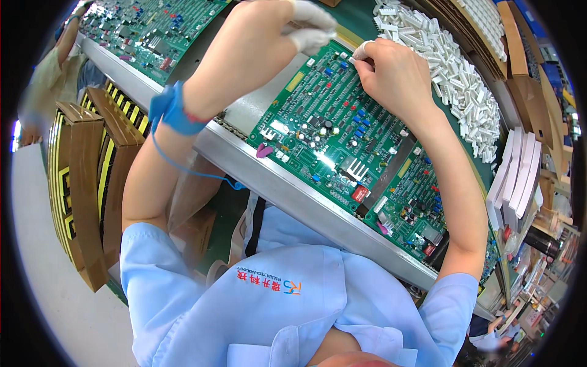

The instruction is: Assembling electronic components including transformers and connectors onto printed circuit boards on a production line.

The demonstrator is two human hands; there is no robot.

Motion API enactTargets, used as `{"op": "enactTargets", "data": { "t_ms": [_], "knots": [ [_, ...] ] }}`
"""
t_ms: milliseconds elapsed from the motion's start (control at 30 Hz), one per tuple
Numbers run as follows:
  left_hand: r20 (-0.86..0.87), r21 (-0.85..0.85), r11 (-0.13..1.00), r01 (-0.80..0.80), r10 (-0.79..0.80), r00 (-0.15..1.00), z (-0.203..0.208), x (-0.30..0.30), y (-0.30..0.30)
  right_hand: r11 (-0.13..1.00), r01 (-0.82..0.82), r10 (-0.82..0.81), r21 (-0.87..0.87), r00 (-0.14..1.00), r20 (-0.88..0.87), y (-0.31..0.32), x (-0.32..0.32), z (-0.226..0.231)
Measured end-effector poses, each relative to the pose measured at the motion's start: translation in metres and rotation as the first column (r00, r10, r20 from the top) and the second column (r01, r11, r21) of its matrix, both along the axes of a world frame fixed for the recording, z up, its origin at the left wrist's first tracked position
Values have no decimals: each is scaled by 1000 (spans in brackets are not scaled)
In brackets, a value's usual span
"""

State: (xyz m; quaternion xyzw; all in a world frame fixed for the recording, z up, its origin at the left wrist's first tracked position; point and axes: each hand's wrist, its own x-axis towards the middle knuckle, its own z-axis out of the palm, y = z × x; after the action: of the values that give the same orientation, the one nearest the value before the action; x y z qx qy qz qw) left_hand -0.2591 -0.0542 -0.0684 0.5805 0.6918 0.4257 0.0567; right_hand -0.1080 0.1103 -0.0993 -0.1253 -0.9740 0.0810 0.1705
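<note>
My right hand (394, 70) is over the far edge of a green circuit board (293, 131), thumb and forefinger pinched at a small white part (352, 60). Farther left, my left hand (306, 27) hovers by the board's far left corner. White covers wrap its fingers, which are bent together; whatever lies between them is hidden. The board carries blue, red, black and white components, with a purple piece (264, 150) at its near left corner. A blue wrist strap (177, 110) with a thin cord circles my left wrist.
A heap of white connectors (455, 79) lies beyond my right hand. Another board (406, 196) adjoins on the right; more boards (153, 37) lie at far left. A metal rail (287, 189) runs along the near side. Cardboard boxes (88, 183) stand left, white trays (516, 174) right.
</note>
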Motion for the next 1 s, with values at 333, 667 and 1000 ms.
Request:
{"op": "enactTargets", "data": {
  "t_ms": [333,667,1000],
  "knots": [
    [117,-315,940,-130,174,978,-5,3,-67,989,-49,43,138,998,43,-5,-5,-1],
    [92,-580,814,-28,99,991,-7,8,-81,999,16,-15,-44,999,34,-9,25,25],
    [-183,-719,684,-121,-18,983,3,9,-63,987,129,-119,-98,987,104,3,81,32]
  ]
}}
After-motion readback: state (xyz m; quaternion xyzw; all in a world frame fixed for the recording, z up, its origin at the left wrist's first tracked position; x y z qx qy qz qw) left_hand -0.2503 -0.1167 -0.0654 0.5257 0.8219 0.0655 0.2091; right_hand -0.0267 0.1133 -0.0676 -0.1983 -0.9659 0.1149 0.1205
